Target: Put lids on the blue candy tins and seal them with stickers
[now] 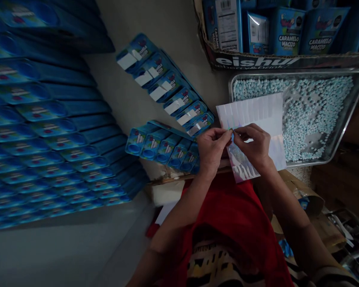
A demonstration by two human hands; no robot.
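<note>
My left hand (212, 150) and my right hand (255, 144) meet fingertip to fingertip, both pinched. Whatever small thing sits between them is too tiny to make out. Under the hands lies a sheet of shiny strip labels (257, 109), partly peeled, its left side covered by my fingers. The sheet overlaps a metal tray (326, 161) that holds many small pale-blue candies (302, 123). Left of my left hand lies a row of blue candy boxes (164, 149). Behind it, a second row of blue boxes (173, 85) carries whitish strips across the fronts.
Tall stacks of blue boxes (48, 119) fill the left side. At the back right, a cardboard carton (209, 44) holds more blue boxes (287, 30). Brown cardboard (305, 187) lies at the lower right, beside my right forearm. The table edge runs before my red apron (224, 207).
</note>
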